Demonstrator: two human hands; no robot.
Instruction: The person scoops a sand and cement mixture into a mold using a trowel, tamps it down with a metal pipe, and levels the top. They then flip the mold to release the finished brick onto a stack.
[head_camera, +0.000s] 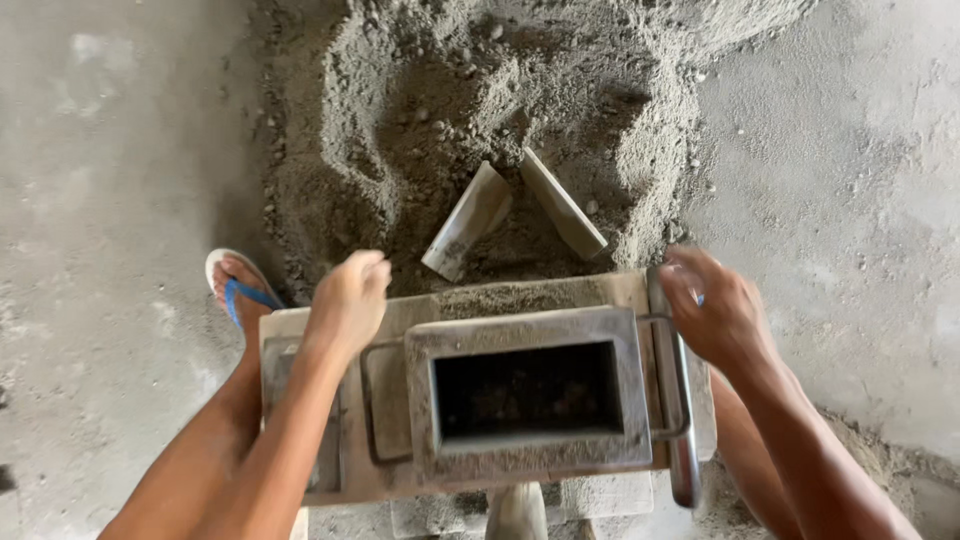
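Note:
A rectangular metal block mould (527, 332) with a dark hollow centre sits on a wooden board (300, 330) right below me. My left hand (347, 300) hovers with curled fingers over the board's far left part, beside the mould's left wire handle (372, 400); it holds nothing that I can see. At the board's far right corner, my right hand (712, 310) is blurred, near the right wire handle (668, 380) and a long metal bar (682, 440). Whether it grips anything is unclear.
A heap of damp grey sand mix (500, 110) lies beyond the board, with two flat scraper pieces (467, 220) (563, 205) stuck in it. My left foot in a blue-strapped sandal (237, 287) stands left of the board. Bare concrete floor (100, 200) surrounds everything.

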